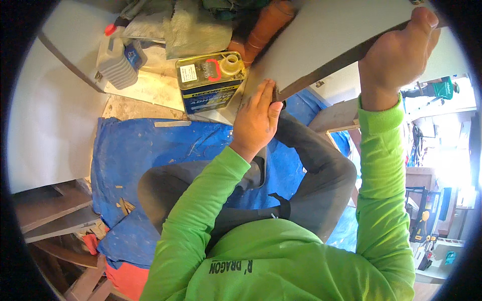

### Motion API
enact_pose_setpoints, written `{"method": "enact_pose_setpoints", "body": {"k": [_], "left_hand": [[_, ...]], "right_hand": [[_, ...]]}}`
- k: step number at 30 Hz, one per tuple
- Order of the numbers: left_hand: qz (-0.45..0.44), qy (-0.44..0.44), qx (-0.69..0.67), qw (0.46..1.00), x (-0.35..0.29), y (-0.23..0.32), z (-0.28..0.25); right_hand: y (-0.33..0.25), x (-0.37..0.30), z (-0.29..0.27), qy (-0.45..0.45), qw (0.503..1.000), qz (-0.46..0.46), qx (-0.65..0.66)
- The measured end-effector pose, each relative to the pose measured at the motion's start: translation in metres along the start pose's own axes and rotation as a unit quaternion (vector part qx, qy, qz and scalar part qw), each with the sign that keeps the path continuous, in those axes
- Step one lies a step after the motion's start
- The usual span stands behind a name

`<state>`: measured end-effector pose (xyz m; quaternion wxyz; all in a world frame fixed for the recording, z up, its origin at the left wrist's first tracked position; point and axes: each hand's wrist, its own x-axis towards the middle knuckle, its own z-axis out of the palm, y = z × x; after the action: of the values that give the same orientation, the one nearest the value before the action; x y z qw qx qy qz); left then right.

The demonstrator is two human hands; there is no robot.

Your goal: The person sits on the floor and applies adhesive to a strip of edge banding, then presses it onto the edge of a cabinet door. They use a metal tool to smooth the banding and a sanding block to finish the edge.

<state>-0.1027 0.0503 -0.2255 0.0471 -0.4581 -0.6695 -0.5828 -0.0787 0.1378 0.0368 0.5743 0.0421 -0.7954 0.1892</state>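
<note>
A light grey panel (326, 45) with a dark brown edge slants across the upper right. My left hand (257, 120) lies with its fingers stretched out flat against the panel's near lower corner. Farther up, at the right, my right hand (399, 57) is closed over the dark edge; most of its fingertips are hidden. Just left of my left hand stands a square metal adhesive can (203, 103), dark blue with a yellowish top and an uncapped round spout.
A blue tarp (130, 150) lies under my crossed legs. A translucent jug (114, 62) with a red cap, a woven sack (198, 30) and an orange pipe (268, 30) stand behind the can. Wood boards (55, 205) lie left. A person in green (444, 89) is far right.
</note>
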Motion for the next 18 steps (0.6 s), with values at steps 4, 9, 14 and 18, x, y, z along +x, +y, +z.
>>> {"method": "enact_pose_setpoints", "body": {"k": [4,9,14,18], "left_hand": [[0.022,-0.033,-0.025,0.999,0.004,-0.005,-0.001],[0.034,-0.037,-0.062,0.997,0.000,-0.005,-0.010],[0.002,-0.078,-0.083,0.994,0.002,-0.003,-0.016],[0.073,-0.058,-0.013,0.996,0.008,-0.009,-0.015]], "right_hand": [[0.109,-0.009,-0.049,-0.005,0.993,-0.115,0.012],[0.045,0.006,-0.027,0.018,0.853,-0.318,-0.413],[0.027,0.003,-0.031,-0.081,0.969,-0.178,-0.150],[0.059,0.013,-0.038,0.001,0.906,-0.309,-0.290]]}}
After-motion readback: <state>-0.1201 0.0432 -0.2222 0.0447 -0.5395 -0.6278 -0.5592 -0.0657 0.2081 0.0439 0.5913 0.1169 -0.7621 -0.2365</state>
